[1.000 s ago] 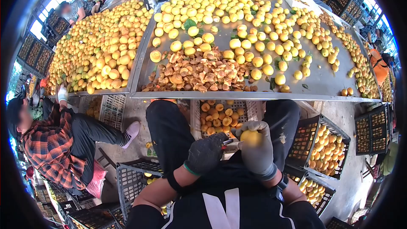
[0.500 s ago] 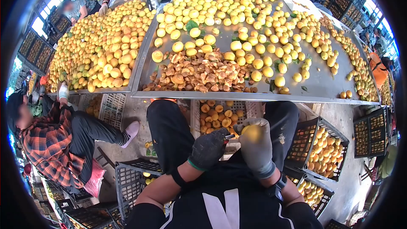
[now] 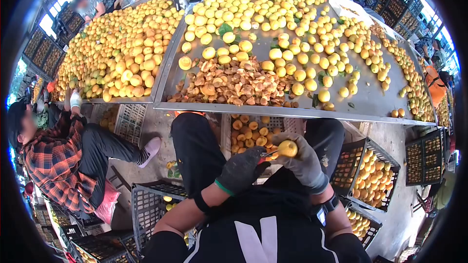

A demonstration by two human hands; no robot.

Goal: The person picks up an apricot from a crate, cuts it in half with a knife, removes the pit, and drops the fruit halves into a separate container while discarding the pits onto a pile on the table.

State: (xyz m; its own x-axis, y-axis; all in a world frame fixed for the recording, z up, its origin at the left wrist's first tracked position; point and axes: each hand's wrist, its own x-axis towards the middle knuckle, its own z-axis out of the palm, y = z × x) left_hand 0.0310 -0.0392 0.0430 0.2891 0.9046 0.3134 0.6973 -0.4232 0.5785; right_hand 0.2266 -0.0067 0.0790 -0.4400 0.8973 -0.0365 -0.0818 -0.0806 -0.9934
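In the head view my left hand (image 3: 242,168), in a dark glove with a green cuff, is closed around a small tool (image 3: 267,155) with a red handle and a thin metal tip. The tip points right and meets the side of a yellow apricot (image 3: 287,148). My right hand (image 3: 303,163), in a grey glove, grips that apricot from the right and below. Both hands are above my lap. Beyond them, between my knees, a crate (image 3: 292,126) holds orange apricots (image 3: 251,135), some with dark hollows.
A metal table (image 3: 292,111) spans the front, bearing yellow apricots (image 3: 209,18) and a heap of brownish scraps (image 3: 239,85). Black crates of fruit stand at my right (image 3: 366,146) and left (image 3: 146,214). A person in a plaid shirt (image 3: 58,165) sits at the left; others work around the table.
My right hand has turned, bringing the apricot's side into clearer view. My left hand has shifted slightly right, and the tool's tip now meets the fruit.
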